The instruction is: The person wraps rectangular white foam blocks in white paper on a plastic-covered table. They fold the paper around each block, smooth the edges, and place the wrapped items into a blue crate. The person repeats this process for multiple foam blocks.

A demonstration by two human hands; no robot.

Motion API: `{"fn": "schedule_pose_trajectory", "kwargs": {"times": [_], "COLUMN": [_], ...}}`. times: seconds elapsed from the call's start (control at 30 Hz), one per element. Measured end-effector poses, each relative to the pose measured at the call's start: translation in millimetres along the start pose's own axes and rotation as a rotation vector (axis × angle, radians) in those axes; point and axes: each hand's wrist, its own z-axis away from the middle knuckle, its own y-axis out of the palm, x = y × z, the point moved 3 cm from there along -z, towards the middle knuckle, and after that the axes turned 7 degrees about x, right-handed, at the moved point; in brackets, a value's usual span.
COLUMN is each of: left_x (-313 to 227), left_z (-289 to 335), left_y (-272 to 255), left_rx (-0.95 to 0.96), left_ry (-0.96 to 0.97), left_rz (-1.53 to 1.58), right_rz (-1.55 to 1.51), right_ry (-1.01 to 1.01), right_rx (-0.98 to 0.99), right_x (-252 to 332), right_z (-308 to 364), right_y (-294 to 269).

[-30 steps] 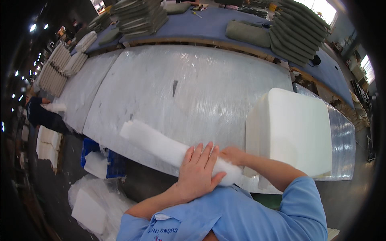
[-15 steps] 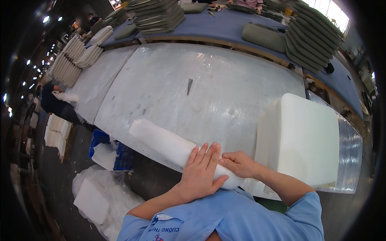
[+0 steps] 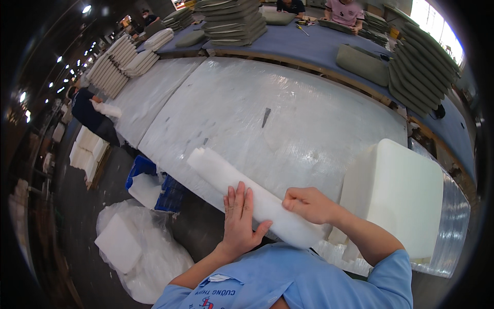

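A soft white wadding sheet, rolled or folded into a long bundle, lies slantwise at the near edge of the plastic-covered table. Against its near side rests my left hand, open, with fingers stretched along the surface and thumb out to the right. My right hand is closed on the far edge of the wadding, towards its right end; the pinched part is hidden by the fingers. Just right of that hand stands a thick stack of white pads.
Piles of grey-green cushions stand on the blue table beyond, where people work. On the floor at left are a blue crate and a clear plastic bag with a white block. Another person stands far left.
My left hand has slid from across the top of the wadding to its near side. My right hand has closed tighter at the far edge. The whole view has shifted.
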Motion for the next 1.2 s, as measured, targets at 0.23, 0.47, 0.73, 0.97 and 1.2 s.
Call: {"fn": "schedule_pose_trajectory", "kwargs": {"times": [0.23, 0.47, 0.73, 0.97, 1.2], "left_x": [-5.0, -10.2, -14.4, -13.7, -1.8], "left_z": [-15.0, -23.0, -31.5, -33.0, -34.6], "left_y": [-11.4, -9.1, -6.7, -11.4, -15.7], "left_rx": [0.077, 0.086, 0.092, 0.097, 0.076], "left_ry": [-0.030, -0.027, 0.011, 0.060, 0.087], "left_rz": [-0.057, -0.057, -0.060, -0.086, -0.058], "right_rz": [0.010, -0.160, -0.152, 0.089, -0.276], "right_ry": [-0.008, 0.036, 0.098, 0.155, -0.050], "right_rx": [0.051, 0.104, 0.075, -0.034, -0.321], "right_x": [2.9, -30.5, -39.9, -73.9, -48.9], "right_z": [-24.6, -32.3, -35.3, -51.8, -59.6], "right_y": [17.9, 27.5, 27.2, 36.3, 16.6]}}
